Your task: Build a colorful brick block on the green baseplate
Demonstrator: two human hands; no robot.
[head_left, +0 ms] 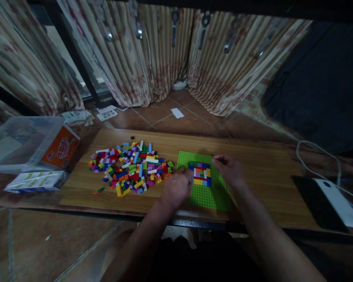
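Observation:
A green studded baseplate [206,196] lies on the wooden board. On it sits a flat square of coloured toy bricks [200,173], laid in rings of red, yellow, blue, green and white. My left hand [177,187] rests over the plate's left edge, fingers curled in, their tips at the left side of the brick square. Whatever may be in those fingers is hidden. My right hand [228,169] is at the plate's right side, thumb and forefinger pinched together near the square's upper right corner. Anything in that pinch is too small to make out.
Left of the plate spreads a pile of loose bricks [132,168] on the wooden board [270,176]. A clear plastic bin [26,137] and a flat box [37,181] stand at far left. A black-and-white device [329,201] and a white cable [317,147] lie at right.

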